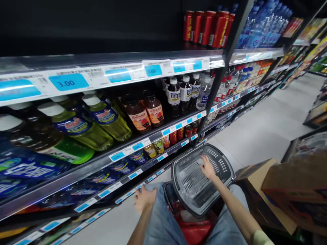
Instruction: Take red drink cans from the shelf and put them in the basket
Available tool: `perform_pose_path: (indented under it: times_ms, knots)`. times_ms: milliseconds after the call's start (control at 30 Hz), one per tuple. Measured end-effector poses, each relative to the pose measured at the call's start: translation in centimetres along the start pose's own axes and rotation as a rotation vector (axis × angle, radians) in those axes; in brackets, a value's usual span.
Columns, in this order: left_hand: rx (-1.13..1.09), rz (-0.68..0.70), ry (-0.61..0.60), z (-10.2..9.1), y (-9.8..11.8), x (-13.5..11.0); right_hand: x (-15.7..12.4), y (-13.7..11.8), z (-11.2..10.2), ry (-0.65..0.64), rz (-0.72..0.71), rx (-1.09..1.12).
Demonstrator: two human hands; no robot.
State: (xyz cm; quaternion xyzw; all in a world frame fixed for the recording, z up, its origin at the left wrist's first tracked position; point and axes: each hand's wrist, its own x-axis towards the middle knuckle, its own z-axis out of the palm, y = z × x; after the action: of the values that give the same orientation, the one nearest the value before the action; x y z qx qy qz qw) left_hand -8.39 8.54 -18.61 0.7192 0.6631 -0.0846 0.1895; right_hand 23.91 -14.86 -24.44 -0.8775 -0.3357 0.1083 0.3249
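Observation:
My left hand [145,199] is at my left knee, somewhat blurred, its fingers apart and nothing seen in it. Over a dark grey plastic basket [178,160] with a slotted base reaches my right hand [208,167]. Its thumb and fingers are spread, and I cannot tell whether the fingertips touch the basket. Nothing shows in that hand. The basket sits tilted between my knees, above a red object [195,226] that is mostly hidden.
Shelves on the left hold green-yellow drink bottles [108,117], dark jars with orange labels [154,110] and red cans [218,30]. Blue price tags line the shelf edge [153,69]. Cardboard boxes [293,183] stand at my right. A pale tiled aisle [273,112] runs ahead.

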Motion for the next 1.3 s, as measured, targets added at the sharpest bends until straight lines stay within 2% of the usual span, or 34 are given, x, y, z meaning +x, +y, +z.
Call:
perform_pose_path:
  times_ms: [133, 233, 333, 433, 667, 867, 1000, 1167, 1233, 1300]
  knots:
    - [-0.019, 0.022, 0.015, 0.3, 0.0, 0.3, 10.5, -7.0, -4.1, 0.053, -0.073, -0.087]
    - [-0.029, 0.024, 0.013, 0.4, 0.0, 0.3, 16.3, -11.8, -6.1, 0.026, -0.055, -0.271]
    - [-0.012, 0.02, -0.005, 0.3, 0.4, 0.0, 19.7, -14.8, -6.8, -0.065, 0.017, -0.432]
    - [0.006, 0.028, -0.003, 0.0, 0.9, -0.5, 21.4, -16.0, -6.8, -0.152, 0.077, -0.508]
    - [-0.001, 0.031, -0.01, -0.2, 1.1, -0.7, 22.4, -16.4, -6.0, -0.139, 0.146, -0.575]
    - [0.0, 0.033, -0.025, -0.4, 1.4, -0.9, 21.3, -15.2, -3.6, -0.064, 0.145, -0.534]
    - [-0.011, 0.044, -0.023, -0.5, 1.5, -1.1, 19.5, -13.2, -2.2, 0.041, 0.087, -0.453]
    - [-0.021, 0.035, -0.028, -0.6, 1.5, -1.3, 16.2, -9.8, -1.4, 0.262, 0.051, -0.269]
    - [-0.018, 0.033, -0.028, -0.7, 1.6, -1.3, 14.7, -8.3, -1.3, 0.268, 0.068, -0.243]
    - [-0.018, 0.036, -0.034, -0.8, 1.8, -1.4, 13.1, -6.7, -1.4, 0.209, 0.097, -0.24]
